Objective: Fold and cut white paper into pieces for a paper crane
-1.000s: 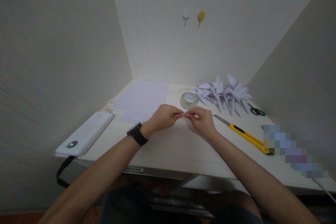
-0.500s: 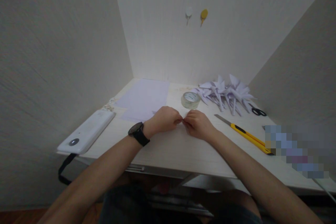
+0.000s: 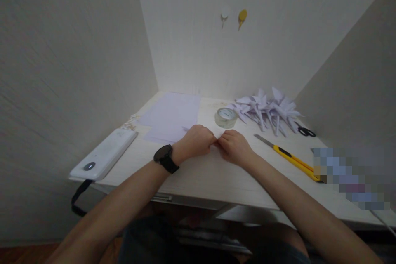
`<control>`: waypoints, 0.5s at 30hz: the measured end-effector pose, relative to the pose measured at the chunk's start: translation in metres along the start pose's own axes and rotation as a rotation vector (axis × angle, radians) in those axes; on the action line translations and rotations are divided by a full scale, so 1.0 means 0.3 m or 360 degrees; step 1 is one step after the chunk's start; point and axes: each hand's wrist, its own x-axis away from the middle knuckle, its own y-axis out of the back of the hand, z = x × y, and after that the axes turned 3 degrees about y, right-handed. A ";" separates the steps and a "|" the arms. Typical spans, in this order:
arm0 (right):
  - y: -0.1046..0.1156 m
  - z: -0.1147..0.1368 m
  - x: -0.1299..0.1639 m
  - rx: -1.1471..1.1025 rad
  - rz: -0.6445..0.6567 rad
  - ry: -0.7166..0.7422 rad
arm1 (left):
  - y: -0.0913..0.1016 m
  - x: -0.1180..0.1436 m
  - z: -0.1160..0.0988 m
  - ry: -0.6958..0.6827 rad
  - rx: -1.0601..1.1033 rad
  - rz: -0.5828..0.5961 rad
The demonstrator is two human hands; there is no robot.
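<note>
Over the middle of the table my left hand (image 3: 199,140), with a black watch (image 3: 163,156) on its wrist, is closed in a pinch. My right hand (image 3: 234,145) is closed too, its fingertips meeting those of the left. They pinch a piece of white paper that the fingers hide almost wholly. A pointed white paper tip (image 3: 185,128) pokes out behind my left hand. Just beyond the hands stands a roll of clear tape (image 3: 225,118).
White paper sheets (image 3: 173,109) lie at the back left, near a white device (image 3: 103,154) with a black strap. To the right are folded paper pinwheel-like shapes (image 3: 269,107), black scissors (image 3: 306,132) and a yellow utility knife (image 3: 297,163) with its blade out. Walls enclose the table.
The hands stay pinched together, with only slight finger movement. The paper tip behind my left hand shows a little more. The whole view has shifted slightly.
</note>
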 end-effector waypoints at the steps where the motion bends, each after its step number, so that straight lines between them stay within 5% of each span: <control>1: 0.001 -0.002 -0.001 -0.0006 0.0025 0.0011 | 0.001 0.000 0.000 -0.0004 0.0001 0.0015; 15: 0.014 -0.015 0.006 -0.0364 0.0051 -0.0048 | -0.002 -0.001 0.008 0.0008 0.0027 0.0119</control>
